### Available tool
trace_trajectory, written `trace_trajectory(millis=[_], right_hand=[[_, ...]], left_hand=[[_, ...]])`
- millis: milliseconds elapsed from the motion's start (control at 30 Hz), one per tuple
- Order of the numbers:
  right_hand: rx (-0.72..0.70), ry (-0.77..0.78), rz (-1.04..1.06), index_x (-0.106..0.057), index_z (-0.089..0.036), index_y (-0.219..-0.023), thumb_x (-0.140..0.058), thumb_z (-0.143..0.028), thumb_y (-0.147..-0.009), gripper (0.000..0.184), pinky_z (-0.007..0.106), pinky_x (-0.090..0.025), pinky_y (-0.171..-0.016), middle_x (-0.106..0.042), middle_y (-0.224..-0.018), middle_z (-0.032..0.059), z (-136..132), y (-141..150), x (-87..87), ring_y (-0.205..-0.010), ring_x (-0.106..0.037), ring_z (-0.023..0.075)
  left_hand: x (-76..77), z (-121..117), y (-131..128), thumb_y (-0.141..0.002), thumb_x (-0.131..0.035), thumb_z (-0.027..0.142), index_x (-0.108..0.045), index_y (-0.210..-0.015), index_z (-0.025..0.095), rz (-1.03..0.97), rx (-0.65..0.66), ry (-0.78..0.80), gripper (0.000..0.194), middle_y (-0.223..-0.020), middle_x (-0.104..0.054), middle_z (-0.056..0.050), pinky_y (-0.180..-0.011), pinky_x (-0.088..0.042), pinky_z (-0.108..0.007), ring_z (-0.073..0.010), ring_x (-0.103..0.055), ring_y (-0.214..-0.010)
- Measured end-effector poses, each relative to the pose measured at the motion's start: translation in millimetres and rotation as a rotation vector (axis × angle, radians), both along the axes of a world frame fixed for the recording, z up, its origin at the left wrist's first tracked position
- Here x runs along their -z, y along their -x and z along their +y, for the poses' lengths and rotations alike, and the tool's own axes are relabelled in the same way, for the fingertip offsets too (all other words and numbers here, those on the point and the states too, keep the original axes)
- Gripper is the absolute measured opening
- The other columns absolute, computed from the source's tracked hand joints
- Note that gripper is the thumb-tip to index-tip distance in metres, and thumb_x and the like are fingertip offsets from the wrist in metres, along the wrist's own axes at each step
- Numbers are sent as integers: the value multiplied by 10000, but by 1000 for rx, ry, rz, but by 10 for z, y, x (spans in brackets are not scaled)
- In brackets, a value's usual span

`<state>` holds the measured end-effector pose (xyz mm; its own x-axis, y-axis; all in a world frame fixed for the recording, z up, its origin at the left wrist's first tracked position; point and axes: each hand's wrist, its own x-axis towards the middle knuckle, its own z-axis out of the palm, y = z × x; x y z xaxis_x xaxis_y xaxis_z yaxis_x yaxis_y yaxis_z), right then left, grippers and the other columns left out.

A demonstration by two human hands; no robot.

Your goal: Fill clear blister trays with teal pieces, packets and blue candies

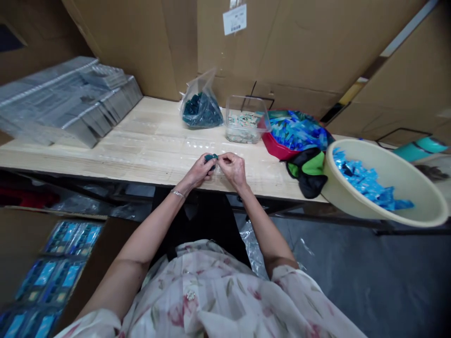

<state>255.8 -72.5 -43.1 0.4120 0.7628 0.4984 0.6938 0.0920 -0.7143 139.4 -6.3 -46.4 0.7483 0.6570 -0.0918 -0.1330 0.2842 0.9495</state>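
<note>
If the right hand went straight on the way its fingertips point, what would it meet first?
Likely the small dark teal piece held in the left hand. The right hand seems right beside it; whether they touch is too small to tell.

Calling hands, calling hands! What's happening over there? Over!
Left hand gripping small dark-teal piece. Right hand pinched closed at its end. Nothing in the way; clear plastic tub stands beyond.

Left hand (199, 172) is holding a small teal piece (210, 157) above the table (151, 150), right hand (233, 169) is pinching its end. Beyond them I'm seeing a bag (203, 117) of teal pieces (193, 104) standing beside a clear tub (243, 137); red bowl (277, 147) and cream basin (338, 192) are sitting further right, both holding blue pieces (366, 180).
</note>
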Motion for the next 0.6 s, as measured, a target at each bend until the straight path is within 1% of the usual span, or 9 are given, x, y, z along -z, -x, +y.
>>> trace_trajectory(millis=[133, 233, 333, 400, 500, 600], right_hand=[[26, -17, -92, -613, -172, -726, -465, -199, -790, 163, 244, -444, -701, -616, -735, 36, -92, 62, -58, -693, -568, 141], [51, -18, -92, -605, -176, -728, -465, -194, -787, 152, 248, -451, -704, -616, -727, 35, -127, 97, -78, -688, -572, 144], [87, -21, -29, -601, -179, -725, -474, -201, -785, 142, 239, -462, -673, -622, -711, 25, -159, 123, -50, -639, -579, 134], [89, -29, -10, -604, -179, -742, -465, -208, -801, 155, 238, -466, -670, -633, -723, 26, -188, 141, -20, -637, -589, 133], [80, -41, -79, -611, -176, -798, -436, -217, -834, 184, 261, -462, -706, -648, -781, 46, -234, 169, 11, -694, -601, 152], [60, -22, -154, -601, -169, -859, -412, -217, -853, 195, 281, -458, -715, -649, -820, 67, -257, 188, 30, -725, -600, 166]], left_hand=[[-46, -74, -5, -742, -603, 396, -439, -860, 200, 10, 34, 35, 282, -644, -380, 63, -342, -153, -101, -4, -336, -413], [-68, -113, -8, -737, -607, 380, -439, -849, 205, 2, 11, 42, 268, -627, -376, 67, -341, -148, -102, -6, -324, -403], [-61, -159, 0, -740, -596, 372, -442, -859, 210, 13, -18, 22, 253, -599, -351, 73, -337, -157, -107, -15, -324, -394], [-53, -193, 17, -739, -590, 394, -444, -856, 208, 33, -22, 22, 263, -593, -341, 75, -337, -167, -108, -16, -328, -395], [-43, -226, 44, -732, -583, 440, -442, -843, 207, 63, -20, 28, 295, -607, -349, 73, -336, -175, -106, -16, -336, -402], [-33, -227, 53, -732, -574, 447, -440, -847, 214, 72, -38, -4, 293, -595, -359, 75, -332, -178, -109, -22, -333, -396]])
